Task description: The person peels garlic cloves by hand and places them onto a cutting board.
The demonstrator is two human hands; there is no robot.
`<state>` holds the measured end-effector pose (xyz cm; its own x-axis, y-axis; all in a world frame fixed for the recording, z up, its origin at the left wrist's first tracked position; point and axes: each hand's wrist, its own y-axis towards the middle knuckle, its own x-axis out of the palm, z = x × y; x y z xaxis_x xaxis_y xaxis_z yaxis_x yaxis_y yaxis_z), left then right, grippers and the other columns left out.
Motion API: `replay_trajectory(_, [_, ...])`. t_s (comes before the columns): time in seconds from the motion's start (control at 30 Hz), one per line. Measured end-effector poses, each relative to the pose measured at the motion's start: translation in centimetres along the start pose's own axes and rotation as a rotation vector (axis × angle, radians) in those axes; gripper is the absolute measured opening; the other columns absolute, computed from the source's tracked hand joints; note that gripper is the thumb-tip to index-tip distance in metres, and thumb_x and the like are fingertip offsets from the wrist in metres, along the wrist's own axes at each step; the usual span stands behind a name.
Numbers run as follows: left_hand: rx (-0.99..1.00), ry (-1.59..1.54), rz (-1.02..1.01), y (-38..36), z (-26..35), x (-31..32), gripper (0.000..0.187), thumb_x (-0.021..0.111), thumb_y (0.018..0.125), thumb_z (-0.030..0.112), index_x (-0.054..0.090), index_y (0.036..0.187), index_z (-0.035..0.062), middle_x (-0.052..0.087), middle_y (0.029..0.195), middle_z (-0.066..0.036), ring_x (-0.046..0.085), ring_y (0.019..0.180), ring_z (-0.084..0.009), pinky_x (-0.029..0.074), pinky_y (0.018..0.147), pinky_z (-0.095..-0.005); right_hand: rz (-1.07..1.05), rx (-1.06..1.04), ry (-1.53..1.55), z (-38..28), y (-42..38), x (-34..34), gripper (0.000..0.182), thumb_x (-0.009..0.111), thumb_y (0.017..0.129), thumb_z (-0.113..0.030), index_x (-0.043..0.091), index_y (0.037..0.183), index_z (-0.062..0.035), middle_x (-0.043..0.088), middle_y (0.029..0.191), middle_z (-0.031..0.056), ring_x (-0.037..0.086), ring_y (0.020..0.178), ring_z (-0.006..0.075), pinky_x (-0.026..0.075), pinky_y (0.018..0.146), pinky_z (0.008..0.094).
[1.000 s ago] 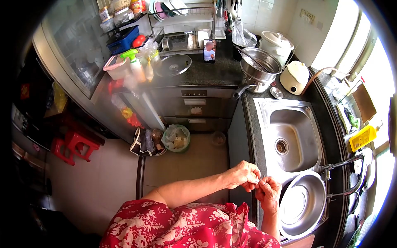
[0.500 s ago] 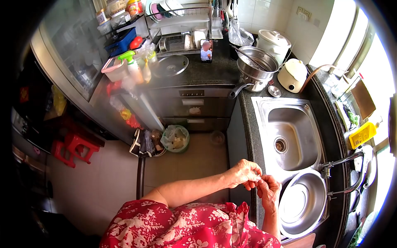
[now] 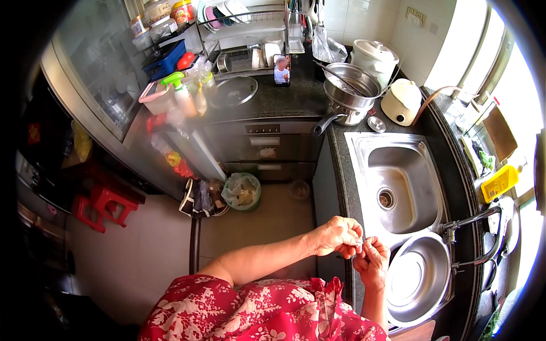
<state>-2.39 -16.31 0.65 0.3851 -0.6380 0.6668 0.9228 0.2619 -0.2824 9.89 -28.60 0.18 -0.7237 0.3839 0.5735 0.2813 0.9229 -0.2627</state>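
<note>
My left hand [image 3: 336,236] and my right hand [image 3: 372,263] meet in front of me at the counter's edge, left of the sink. The fingertips of both are pinched together and almost touch. Whatever lies between them is too small to make out. Just right of my right hand, a round steel basin [image 3: 445,273] rests over the near sink bowl, with no contents visible. Beyond it is the other bowl of the steel sink [image 3: 406,187], with a strainer in its drain [image 3: 386,199].
A black-and-chrome faucet [image 3: 475,219] reaches over the sink from the right. Steel pots [image 3: 352,94] with a dark handle and a cream cooker [image 3: 401,102] stand beyond it. A propped phone [image 3: 281,70] is near the dish rack. On the floor sits a lined green bin [image 3: 242,191].
Both hands have shifted very slightly to the right and are still close together, fingers pinched. The surrounding objects stay where they were.
</note>
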Motion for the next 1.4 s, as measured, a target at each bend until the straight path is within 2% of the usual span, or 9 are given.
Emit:
replay_trajectory(0.07, [-0.004, -0.026, -0.006, 0.2, 0.1, 0.1, 0.01, 0.053, 0.082, 0.004, 0.049, 0.089, -0.0019, 0.06, 0.07, -0.013, 0.057, 0.053, -0.0146, 0.049, 0.046, -0.0259, -0.018, 0.012, 0.072, -0.2, 0.1, 0.0, 0.008, 0.051, 0.086, -0.012, 0.05, 0.084, -0.0039, 0.053, 0.063, 0.0067, 0.028, 0.034, 0.0055, 0.023, 0.032, 0.0202])
replay_trajectory(0.27, [-0.034, 0.026, 0.039, 0.2, 1.0, 0.5, 0.009, 0.054, 0.079, 0.003, 0.052, 0.086, -0.0026, 0.06, 0.068, -0.012, 0.057, 0.051, -0.0143, 0.047, 0.042, -0.0239, 0.026, 0.011, 0.084, -0.5, 0.2, 0.1, 0.007, 0.052, 0.085, -0.01, 0.05, 0.083, -0.0034, 0.054, 0.065, 0.0092, 0.03, 0.035, 0.006, 0.024, 0.033, 0.0205])
replay_trajectory(0.4, [0.012, 0.193, 0.125, 0.1, 0.9, 0.8, 0.01, 0.055, 0.076, 0.001, 0.055, 0.085, -0.0026, 0.058, 0.064, -0.011, 0.056, 0.05, -0.0133, 0.046, 0.042, -0.0226, 0.096, 0.003, -0.002, -0.4, 0.2, 0.3, 0.001, 0.051, 0.082, -0.003, 0.05, 0.083, -0.0023, 0.054, 0.065, 0.0097, 0.031, 0.035, 0.0066, 0.025, 0.033, 0.021])
replay_trajectory(0.53, [0.061, 0.275, 0.182, 0.4, 0.4, 0.8, 0.008, 0.053, 0.071, 0.002, 0.055, 0.078, -0.0018, 0.057, 0.057, -0.009, 0.052, 0.042, -0.011, 0.041, 0.034, -0.0218, 0.11, -0.062, -0.092, 0.3, 0.4, -0.1, 0.007, 0.048, 0.083, -0.003, 0.054, 0.085, 0.0008, 0.054, 0.065, 0.0083, 0.032, 0.036, 0.0051, 0.025, 0.032, 0.0191])
replay_trajectory(0.73, [0.091, 0.403, 0.215, 0.6, 0.2, 0.8, 0.006, 0.052, 0.07, 0.002, 0.056, 0.071, -0.0014, 0.055, 0.052, -0.008, 0.049, 0.038, -0.0094, 0.039, 0.032, -0.0213, 0.084, -0.043, -0.154, 0.2, 0.3, -0.4, 0.01, 0.047, 0.083, -0.003, 0.055, 0.086, 0.0028, 0.054, 0.065, 0.0077, 0.033, 0.038, 0.0049, 0.025, 0.035, 0.0195])
replay_trajectory(0.9, [0.093, 0.467, 0.216, 0.6, 0.3, 1.1, 0.006, 0.052, 0.07, 0.002, 0.056, 0.069, -0.002, 0.054, 0.051, -0.007, 0.048, 0.037, -0.0087, 0.037, 0.031, -0.021, 0.022, 0.008, -0.217, 0.2, 0.3, -0.6, 0.012, 0.053, 0.085, -0.008, 0.054, 0.087, 0.0036, 0.052, 0.064, 0.0066, 0.032, 0.038, 0.0049, 0.024, 0.035, 0.0191])
replay_trajectory(1.0, [0.083, 0.488, 0.203, 0.3, 0.5, 0.9, 0.007, 0.051, 0.07, 0.002, 0.056, 0.069, -0.0025, 0.054, 0.051, -0.007, 0.047, 0.037, -0.0086, 0.037, 0.031, -0.0209, 0.005, 0.036, -0.267, 0.0, 0.0, -0.3, 0.013, 0.053, 0.085, -0.009, 0.056, 0.089, 0.0029, 0.053, 0.063, 0.0052, 0.038, 0.042, 0.0061, 0.029, 0.037, 0.0197])
replay_trajectory(1.13, [0.055, 0.522, 0.19, 0.4, 0.6, 0.8, 0.008, 0.055, 0.073, 0.006, 0.058, 0.069, -0.0004, 0.055, 0.054, -0.005, 0.049, 0.042, -0.0075, 0.039, 0.035, -0.0202, -0.002, 0.023, -0.267, 0.0, 0.0, -0.6, 0.013, 0.053, 0.085, -0.009, 0.056, 0.089, 0.0028, 0.052, 0.062, 0.0043, 0.039, 0.042, 0.0063, 0.029, 0.037, 0.0193])
replay_trajectory(1.4, [0.055, 0.702, 0.193, -0.1, 0.7, 1.0, 0.01, 0.052, 0.072, 0.006, 0.058, 0.068, 0.0001, 0.055, 0.052, -0.005, 0.05, 0.043, -0.0085, 0.039, 0.036, -0.0214, 0.004, 0.043, -0.485, 0.4, -0.1, -0.1, 0.011, 0.051, 0.085, -0.01, 0.056, 0.086, -0.0008, 0.051, 0.061, 0.0016, 0.04, 0.043, 0.0053, 0.031, 0.038, 0.0184])
